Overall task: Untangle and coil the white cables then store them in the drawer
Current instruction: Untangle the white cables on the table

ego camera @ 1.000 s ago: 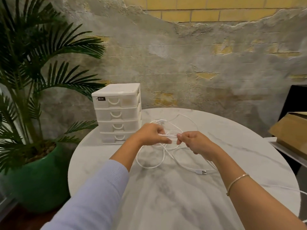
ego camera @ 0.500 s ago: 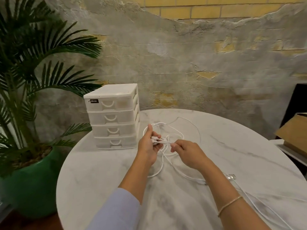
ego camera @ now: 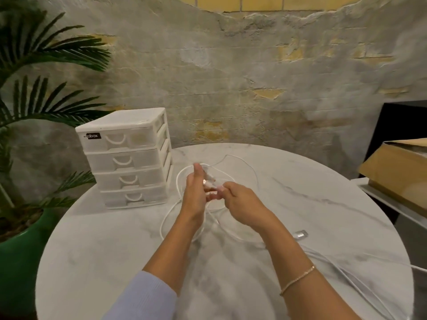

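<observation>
White cables (ego camera: 240,162) lie tangled in loops on the round marble table (ego camera: 115,250). My left hand (ego camera: 195,190) is raised above the loops, thumb up, holding a bundle of cable against its palm. My right hand (ego camera: 240,202) pinches the cable right beside the left hand's fingers. A metal USB plug (ego camera: 300,234) rests on the table to the right of my right forearm, and more cable trails off toward the table's right edge. The white four-drawer unit (ego camera: 129,158) stands at the back left of the table with every drawer closed.
A palm in a green pot (ego camera: 20,255) stands left of the table. An open cardboard box (ego camera: 397,174) sits on a shelf at the right, in front of a dark panel. A rough plaster wall runs behind the table.
My left hand has turned upright and lifted with the cable bundle. My right hand has moved in close to it. The plug and trailing cable have slid toward the right.
</observation>
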A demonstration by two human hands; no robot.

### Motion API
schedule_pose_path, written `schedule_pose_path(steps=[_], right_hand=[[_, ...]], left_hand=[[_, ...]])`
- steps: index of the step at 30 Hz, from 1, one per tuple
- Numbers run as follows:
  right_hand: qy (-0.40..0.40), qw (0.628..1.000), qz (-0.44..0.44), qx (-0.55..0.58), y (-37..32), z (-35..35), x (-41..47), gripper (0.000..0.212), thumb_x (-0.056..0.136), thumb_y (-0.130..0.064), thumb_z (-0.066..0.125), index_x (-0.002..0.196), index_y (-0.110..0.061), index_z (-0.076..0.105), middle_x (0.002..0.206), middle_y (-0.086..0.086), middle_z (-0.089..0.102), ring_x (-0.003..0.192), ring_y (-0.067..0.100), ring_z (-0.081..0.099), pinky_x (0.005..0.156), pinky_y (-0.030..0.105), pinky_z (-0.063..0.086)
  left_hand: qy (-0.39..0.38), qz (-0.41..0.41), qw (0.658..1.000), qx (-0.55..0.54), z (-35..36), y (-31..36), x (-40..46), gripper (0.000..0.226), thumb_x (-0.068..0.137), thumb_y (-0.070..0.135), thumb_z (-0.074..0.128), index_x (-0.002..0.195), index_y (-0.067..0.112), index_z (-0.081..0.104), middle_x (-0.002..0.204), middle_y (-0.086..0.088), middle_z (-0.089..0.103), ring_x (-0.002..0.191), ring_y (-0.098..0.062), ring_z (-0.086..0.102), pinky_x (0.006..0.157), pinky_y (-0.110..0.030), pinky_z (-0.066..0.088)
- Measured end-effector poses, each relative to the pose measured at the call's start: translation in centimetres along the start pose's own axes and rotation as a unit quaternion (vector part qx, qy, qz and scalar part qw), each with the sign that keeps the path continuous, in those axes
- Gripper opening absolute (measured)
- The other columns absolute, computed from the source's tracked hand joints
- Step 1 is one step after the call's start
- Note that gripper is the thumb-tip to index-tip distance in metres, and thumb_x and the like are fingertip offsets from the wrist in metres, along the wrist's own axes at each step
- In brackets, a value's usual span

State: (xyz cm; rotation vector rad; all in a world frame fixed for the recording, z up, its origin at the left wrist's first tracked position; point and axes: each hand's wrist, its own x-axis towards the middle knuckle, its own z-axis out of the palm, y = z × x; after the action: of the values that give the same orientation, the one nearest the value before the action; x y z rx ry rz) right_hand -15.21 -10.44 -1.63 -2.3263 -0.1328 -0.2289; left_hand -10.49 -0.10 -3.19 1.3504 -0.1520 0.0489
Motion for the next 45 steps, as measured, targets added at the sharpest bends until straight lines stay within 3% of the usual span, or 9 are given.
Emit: schedule_pose_path(steps=[4,8,10,13,16,24,29,35,45], right_hand=[[0.161,0.978,0.041,0.129,2.4,-2.4,0.4,0.034,0.100,-0.025,0.037,0.070,-0.025,0.051,0.061,-0.009,0.044,0.056,0.007,0.039,0.052,0.023,0.030],[0.222,0.930,0.104,0.273,3.6,-3.9,-0.2,0.032,0.101,-0.027,0.036,0.074,-0.021,0.052,0.057,-0.001,0.039,0.047,0.011,0.033,0.040,0.022,0.027],[0.229,0.925,0.105,0.283,3.7,-4.0,-0.2,0.032,0.101,-0.027,0.035,0.074,-0.021,0.052,0.057,-0.001,0.039,0.046,0.011,0.032,0.039,0.020,0.026],[0.217,0.929,0.103,0.281,3.7,-3.7,-0.2,0.032,0.101,-0.028,0.035,0.075,-0.021,0.052,0.056,-0.001,0.038,0.045,0.011,0.032,0.036,0.020,0.026],[0.207,0.933,0.103,0.276,3.6,-3.6,-0.3,0.032,0.101,-0.028,0.035,0.076,-0.021,0.053,0.057,-0.002,0.038,0.045,0.010,0.032,0.035,0.018,0.025],[0.182,0.950,0.105,0.229,4.2,-2.5,0.2,0.032,0.101,-0.032,0.036,0.077,-0.025,0.055,0.063,-0.005,0.043,0.054,0.010,0.037,0.049,0.024,0.028],[0.193,0.950,0.121,0.213,4.5,-2.1,0.4,0.031,0.100,-0.035,0.036,0.078,-0.025,0.055,0.064,-0.004,0.044,0.056,0.012,0.039,0.050,0.025,0.029],[0.151,0.960,0.086,0.222,4.0,-1.8,0.0,0.027,0.086,-0.036,0.064,0.070,-0.017,0.055,0.053,-0.012,0.040,0.049,0.008,0.035,0.049,0.024,0.028],[0.089,0.956,0.075,0.269,3.0,-0.4,-0.1,0.009,0.080,-0.024,0.072,0.072,-0.023,0.068,0.040,-0.015,0.044,0.035,0.003,0.028,0.043,0.018,0.024]], left_hand=[[-0.150,-0.031,0.979,0.132,0.4,-0.5,-1.6,0.036,0.097,0.042,0.041,0.113,0.013,0.054,0.101,-0.002,0.061,0.082,-0.013,0.058,0.073,-0.025,0.046],[-0.340,0.003,0.841,0.421,0.3,-1.6,-2.7,0.033,0.068,0.028,0.082,0.095,0.033,0.063,0.096,0.010,0.063,0.086,-0.001,0.056,0.074,-0.013,0.046],[-0.361,-0.009,0.809,0.463,0.5,-1.8,-2.8,0.031,0.064,0.024,0.085,0.087,0.034,0.065,0.082,0.014,0.060,0.073,0.004,0.053,0.066,-0.015,0.046],[-0.339,-0.006,0.813,0.473,0.1,-1.5,-2.4,0.015,0.072,0.019,0.079,0.085,0.022,0.072,0.065,0.015,0.058,0.054,0.007,0.051,0.055,-0.013,0.042],[-0.299,0.002,0.822,0.485,-0.8,-1.4,-2.1,0.009,0.078,0.024,0.074,0.085,0.019,0.071,0.066,0.013,0.060,0.058,0.003,0.053,0.057,-0.013,0.044],[-0.134,-0.003,0.918,0.372,-2.2,-1.2,-0.8,0.019,0.093,0.028,0.055,0.075,0.024,0.059,0.072,0.006,0.053,0.063,-0.010,0.051,0.059,-0.018,0.042],[-0.123,-0.036,0.940,0.315,-2.3,-1.2,-0.5,0.023,0.095,0.031,0.047,0.078,0.024,0.060,0.070,0.007,0.046,0.063,-0.010,0.042,0.068,-0.027,0.038],[-0.112,-0.032,0.969,0.217,-2.6,-0.1,-0.4,0.029,0.099,0.028,0.043,0.078,0.013,0.055,0.065,0.005,0.040,0.051,-0.007,0.031,0.046,-0.018,0.026],[-0.096,0.011,0.967,0.235,-1.7,-0.3,-0.7,0.038,0.099,0.035,0.040,0.071,0.017,0.058,0.057,0.008,0.040,0.049,-0.007,0.034,0.049,-0.021,0.028]])
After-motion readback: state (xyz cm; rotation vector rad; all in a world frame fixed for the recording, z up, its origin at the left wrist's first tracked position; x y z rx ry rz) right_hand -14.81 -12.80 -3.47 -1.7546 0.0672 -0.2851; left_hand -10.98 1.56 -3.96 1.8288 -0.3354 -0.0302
